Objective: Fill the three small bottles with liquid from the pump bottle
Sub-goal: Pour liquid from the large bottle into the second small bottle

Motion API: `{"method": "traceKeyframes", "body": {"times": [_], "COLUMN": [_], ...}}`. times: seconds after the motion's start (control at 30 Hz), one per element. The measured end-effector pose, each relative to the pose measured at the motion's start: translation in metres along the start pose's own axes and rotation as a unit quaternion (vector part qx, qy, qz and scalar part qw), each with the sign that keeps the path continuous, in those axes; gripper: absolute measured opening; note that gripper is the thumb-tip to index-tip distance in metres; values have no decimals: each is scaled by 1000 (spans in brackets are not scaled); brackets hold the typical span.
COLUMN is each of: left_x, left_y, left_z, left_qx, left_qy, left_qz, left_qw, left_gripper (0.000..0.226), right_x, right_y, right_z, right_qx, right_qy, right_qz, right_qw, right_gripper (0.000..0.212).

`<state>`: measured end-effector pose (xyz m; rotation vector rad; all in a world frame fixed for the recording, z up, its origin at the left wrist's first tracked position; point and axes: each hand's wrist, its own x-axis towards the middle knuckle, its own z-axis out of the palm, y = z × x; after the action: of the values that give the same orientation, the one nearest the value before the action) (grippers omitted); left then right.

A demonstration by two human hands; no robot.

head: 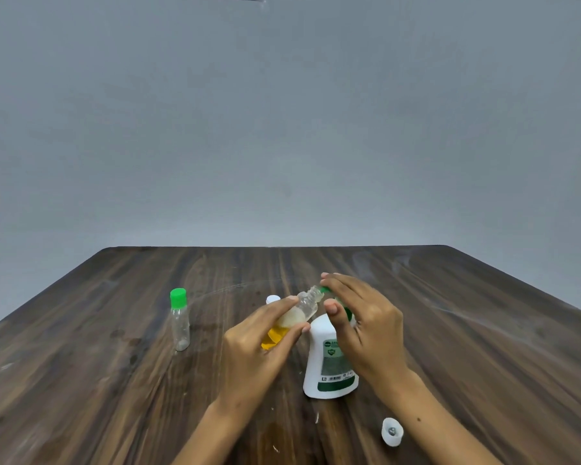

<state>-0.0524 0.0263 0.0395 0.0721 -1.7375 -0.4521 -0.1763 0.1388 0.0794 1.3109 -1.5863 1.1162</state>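
My left hand (265, 340) grips a small clear bottle (302, 308), uncapped and tilted, with its open neck pointing at the green nozzle of the pump bottle (329, 360). Yellow liquid and foam sit in its lower part. My right hand (359, 317) rests flat on top of the green pump head, fingers straight. The pump bottle is white with a green label and stands upright. A second small clear bottle with a green cap (180, 318) stands to the left. A white-capped bottle top (273, 299) peeks out behind my left hand.
A loose white cap (392, 431) lies on its side near the front right of the dark wooden table (114, 380). A wet smear shows on the wood near my left forearm. A plain grey wall rises behind the table.
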Motion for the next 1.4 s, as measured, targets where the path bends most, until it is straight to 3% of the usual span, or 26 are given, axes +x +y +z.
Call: {"method": "traceKeyframes", "body": {"times": [0.33,0.77,1.4], "left_x": [0,3,2], "left_y": [0,2,5], "left_z": [3,-4,0], "left_qx": [-3,-10,-29], "left_qy": [9,-9,-15], "left_qz": [3,-10,-10], "left_qw": [1000,1000,999], "left_gripper": [36,39,34], "right_x": [-9,2,-8], "right_y": [-6,-3,-10], "right_z": [4,-2,4], "right_qx": [18,36,34], "right_qy": [-10,-51,-10], "right_qz": [48,23,36], "right_qw": [999,998,999], "right_gripper": [65,62,55]}}
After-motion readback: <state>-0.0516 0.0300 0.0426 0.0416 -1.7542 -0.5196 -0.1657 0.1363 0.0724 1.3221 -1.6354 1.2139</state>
